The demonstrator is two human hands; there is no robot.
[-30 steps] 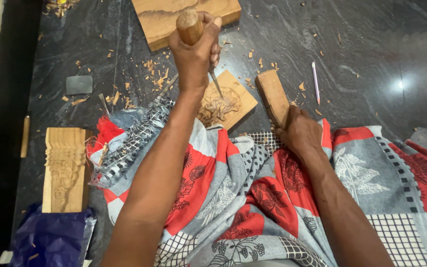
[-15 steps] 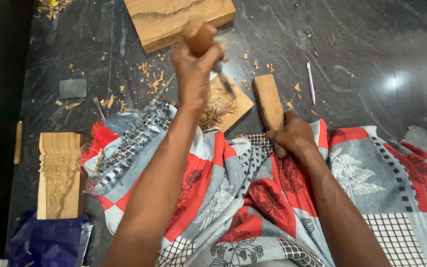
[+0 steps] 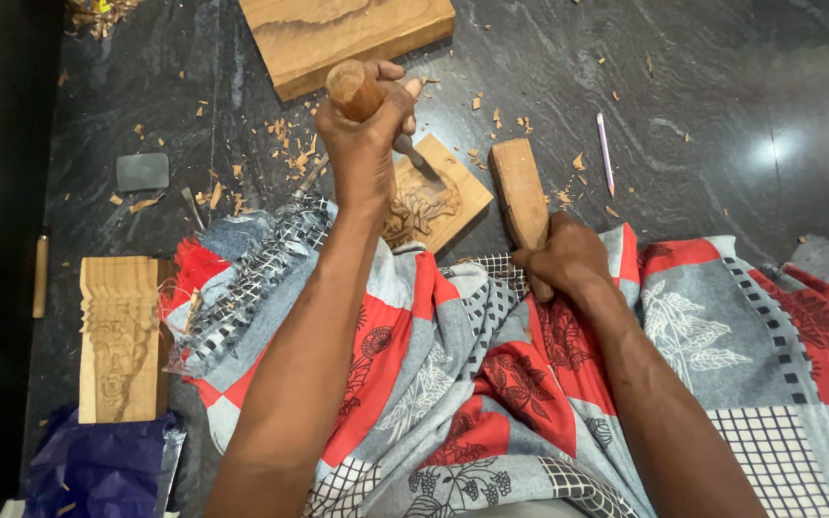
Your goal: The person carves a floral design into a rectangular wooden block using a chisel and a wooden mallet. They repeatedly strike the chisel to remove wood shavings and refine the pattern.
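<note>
Now I keep my left hand (image 3: 362, 144) clamped on the chisel (image 3: 376, 110), tip steady on the carved block (image 3: 434, 197) lying on the floor by my knee, while my right hand (image 3: 568, 254), gripping the mallet (image 3: 520, 192), should strike squarely.

Smooth wooden chisel handle (image 3: 355, 88) in the left fist, dull metal blade (image 3: 418, 159) below; matt raw-wood mallet (image 3: 520, 192) in the right; glossy stone floor (image 3: 722, 86).
</note>
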